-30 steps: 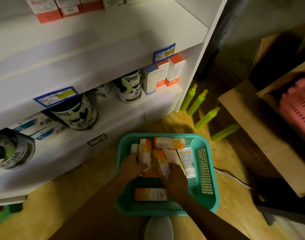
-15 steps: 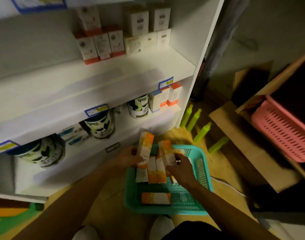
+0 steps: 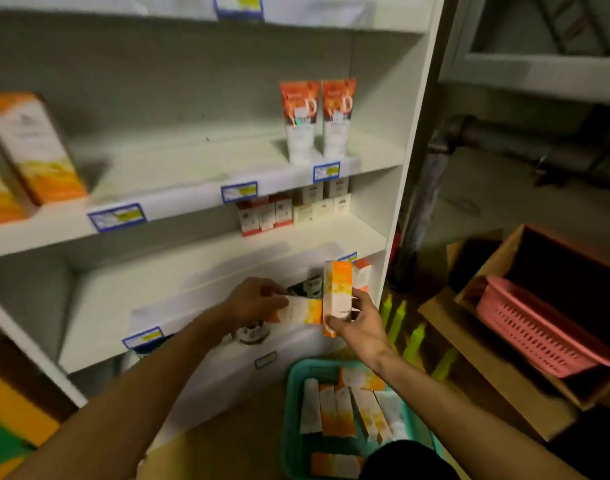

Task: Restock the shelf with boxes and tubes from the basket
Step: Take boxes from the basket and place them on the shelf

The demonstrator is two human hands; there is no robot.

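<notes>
My left hand (image 3: pixel 255 299) grips an orange-and-white box (image 3: pixel 301 310) lying sideways. An upright box of the same kind (image 3: pixel 337 292) is held in my right hand (image 3: pixel 357 322); the two boxes touch in front of the lower shelf (image 3: pixel 199 282). Below them on the floor stands the teal basket (image 3: pixel 291 403), holding several more orange-and-white boxes and a white tube (image 3: pixel 311 400). Two orange-topped tubes (image 3: pixel 317 119) stand on the upper shelf at the right, and larger orange boxes (image 3: pixel 29 150) stand at its left end.
Small red-and-white boxes (image 3: pixel 265 213) sit at the back of the middle shelf. A pink basket (image 3: pixel 539 327) lies in a cardboard box (image 3: pixel 511 251) at the right. Yellow-green bottles (image 3: pixel 414 341) stand on the floor beside the shelf post (image 3: pixel 417 133).
Both hands lifted out of the teal basket, each with an orange-and-white box, and rose to the lower shelf. The view tilted upward, revealing the upper shelf.
</notes>
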